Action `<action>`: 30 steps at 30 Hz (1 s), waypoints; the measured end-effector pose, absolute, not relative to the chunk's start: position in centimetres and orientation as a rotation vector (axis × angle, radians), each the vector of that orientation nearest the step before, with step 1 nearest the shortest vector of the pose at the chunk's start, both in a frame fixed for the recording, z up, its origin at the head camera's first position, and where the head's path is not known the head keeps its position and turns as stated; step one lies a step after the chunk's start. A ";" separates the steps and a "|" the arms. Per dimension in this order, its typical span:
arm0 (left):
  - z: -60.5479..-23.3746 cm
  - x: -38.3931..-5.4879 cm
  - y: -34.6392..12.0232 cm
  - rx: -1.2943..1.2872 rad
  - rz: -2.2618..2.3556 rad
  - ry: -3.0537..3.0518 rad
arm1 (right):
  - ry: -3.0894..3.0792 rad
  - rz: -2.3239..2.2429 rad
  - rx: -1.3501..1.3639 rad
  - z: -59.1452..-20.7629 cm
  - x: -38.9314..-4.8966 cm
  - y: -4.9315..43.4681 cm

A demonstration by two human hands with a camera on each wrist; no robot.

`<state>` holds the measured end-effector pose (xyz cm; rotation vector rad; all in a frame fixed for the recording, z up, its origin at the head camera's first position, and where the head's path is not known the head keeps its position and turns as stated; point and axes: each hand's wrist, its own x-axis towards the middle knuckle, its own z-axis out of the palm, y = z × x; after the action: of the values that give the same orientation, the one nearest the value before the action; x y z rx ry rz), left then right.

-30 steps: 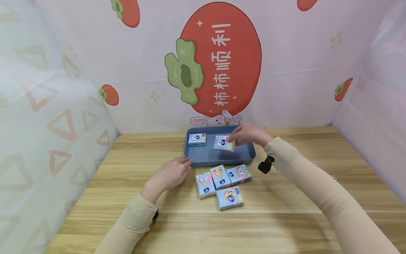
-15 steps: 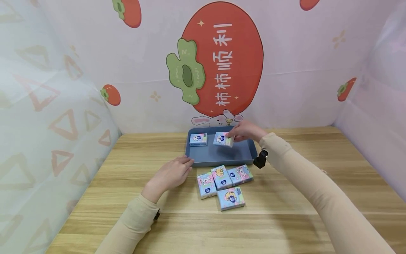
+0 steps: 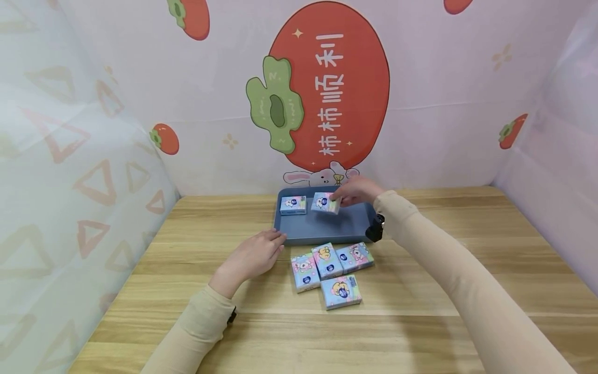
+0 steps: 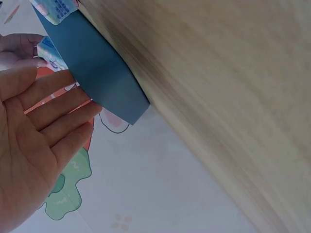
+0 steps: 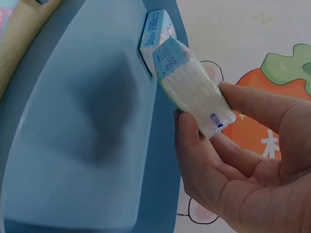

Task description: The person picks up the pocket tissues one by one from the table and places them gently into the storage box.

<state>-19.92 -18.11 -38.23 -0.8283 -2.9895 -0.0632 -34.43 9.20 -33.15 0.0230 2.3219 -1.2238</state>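
My right hand (image 3: 357,190) pinches a small tissue pack (image 5: 194,90) between thumb and fingers, holding it over the blue-grey tray (image 3: 303,227). In the right wrist view the pack is tilted, and a shadow falls on the tray floor below. Another tissue pack (image 3: 293,204) lies in the tray's back left corner. My left hand (image 3: 252,254) has its fingers straight, with the fingertips (image 4: 97,107) at the tray's near left wall. Several more tissue packs, among them one with a yellow cartoon figure (image 3: 341,292), lie in a group on the table in front of the tray.
The wooden table (image 3: 224,332) runs back to a printed cloth wall (image 3: 224,93), close behind the tray. Similar cloth walls rise at left and right. A black wrist camera (image 3: 375,228) on the right sleeve hangs by the tray's right end.
My right hand has carried its tissue pack a little back and left over the tray. The left hand has stayed at the tray's wall, and the packs on the table have not moved.
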 end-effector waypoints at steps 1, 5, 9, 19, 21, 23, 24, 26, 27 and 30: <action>-38.2 -19.9 -18.1 -0.828 -0.068 -2.989 | 2.316 -1.226 0.031 -33.2 -34.5 9.1; -38.2 -19.9 -18.0 -0.828 -0.079 -2.986 | 2.284 -1.253 0.056 -33.2 -35.0 8.7; -38.2 -19.9 -18.0 -0.824 -0.083 -2.986 | 2.260 -1.281 0.075 -33.6 -35.6 8.3; -38.3 -20.0 -18.1 -0.822 -0.079 -2.984 | 2.274 -1.300 0.141 -34.6 -36.5 7.8; -38.4 -20.0 -18.1 -0.823 -0.077 -2.982 | 2.278 -1.304 0.162 -34.6 -36.6 7.7; -38.4 -20.0 -18.1 -0.822 -0.079 -2.982 | 2.277 -1.297 0.169 -34.7 -36.6 7.5; -38.4 -20.0 -18.1 -0.821 -0.078 -2.984 | 2.276 -1.287 0.163 -34.8 -36.6 7.5; -38.3 -20.0 -18.0 -0.818 -0.082 -2.987 | 2.275 -1.272 0.151 -34.9 -36.6 7.3; -38.3 -19.9 -18.0 -0.816 -0.083 -2.990 | 2.277 -1.268 0.145 -35.0 -36.6 7.2; -38.3 -19.9 -18.0 -0.810 -0.086 -2.996 | 2.304 -1.239 0.119 -35.2 -36.7 7.1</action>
<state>-19.89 -18.04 -38.26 -0.8104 -2.9960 -0.0861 -36.66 7.07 -35.21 0.1193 2.3045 -1.2386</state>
